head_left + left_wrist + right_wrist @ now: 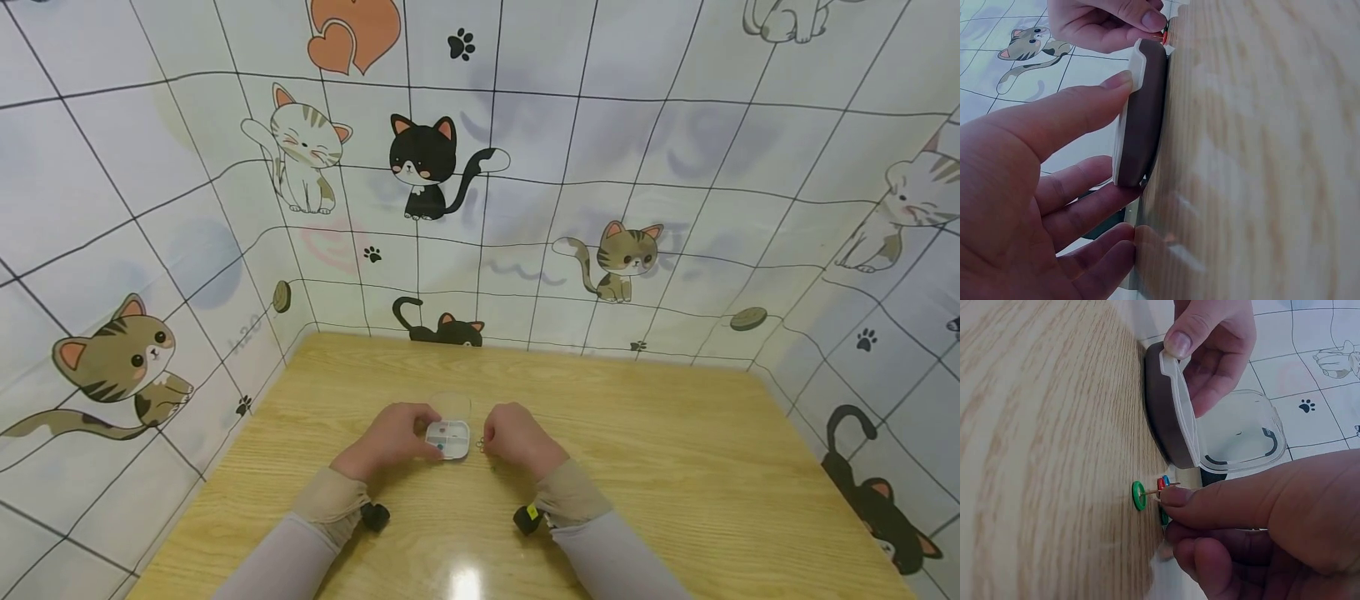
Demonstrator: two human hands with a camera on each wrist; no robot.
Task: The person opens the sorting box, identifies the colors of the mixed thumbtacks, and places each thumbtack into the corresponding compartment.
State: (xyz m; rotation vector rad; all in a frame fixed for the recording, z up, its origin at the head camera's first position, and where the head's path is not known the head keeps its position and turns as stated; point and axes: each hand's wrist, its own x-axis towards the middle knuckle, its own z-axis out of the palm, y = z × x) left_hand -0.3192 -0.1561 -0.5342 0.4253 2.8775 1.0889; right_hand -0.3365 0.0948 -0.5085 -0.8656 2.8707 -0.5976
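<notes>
My left hand grips a small pill box, thumb on its white rim and fingers along the far side. The box has a dark brown base, a white divided inside and a clear lid swung open. Small red and blue bits show in its compartments. To the right of the box, my right hand reaches low with its thumb and fingers at several thumbtacks. A green thumbtack sits pin up by the thumb tip; red and blue ones are behind it. I cannot tell whether the fingers pinch one.
Both hands work over a light wooden table. A white cat-patterned sheet stands behind the table and along its sides. Dark wrist cameras hang under both wrists.
</notes>
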